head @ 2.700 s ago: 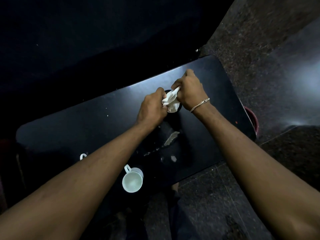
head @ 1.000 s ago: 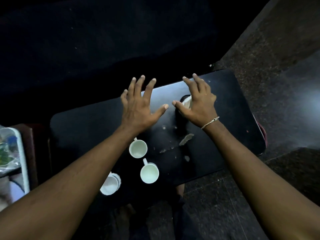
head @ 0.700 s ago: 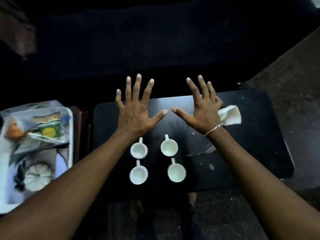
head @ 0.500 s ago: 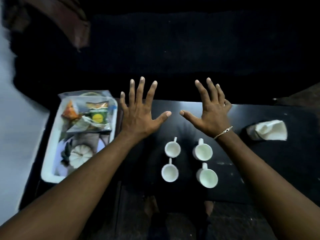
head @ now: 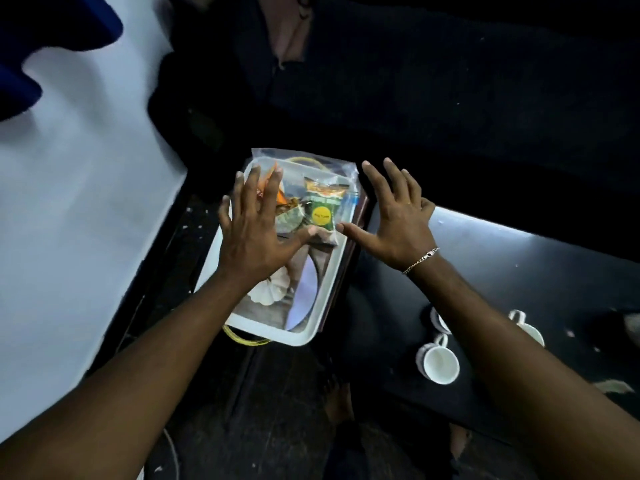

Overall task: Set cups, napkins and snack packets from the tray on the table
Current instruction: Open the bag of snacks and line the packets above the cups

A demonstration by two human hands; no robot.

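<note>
1. Hands spread flat, fingers splayed, nothing held: left hand (head: 254, 233) hovers over the white tray (head: 323, 308), right hand (head: 398, 220) hovers just past the tray's right rim, over the edge of the dark counter (head: 519, 268).
2. Tray sits under and just ahead of the left hand. It holds a clear plastic bag of snack packets (head: 304, 168); the green packet with yellow circle (head: 322, 211) lies between the two thumbs.
3. Orange packet (head: 278, 195) partly hidden under the left fingers. A white ridged round item (head: 270, 294) shows below the left wrist; can't tell what it is.
4. White cups (head: 438, 363) already on the counter, below and right of the right forearm. One is fully visible, two more partly hidden by the arm.
5. Step in hand, by my read: reaching in for the snack packets; cups look done.
6. To do it well: lower both hands onto the bag and pinch it at its two sides so the loose packets don't spill out.
7. Lift straight up clear of the tray rim before swinging right, or the tray may drag along.
8. Carry it rightward past the right hand and set it on bare counter, clear of the cups; the right forearm passes close over them, so keep it high.
9. Plastic is slick and crinkly, so grip firmly.
</note>
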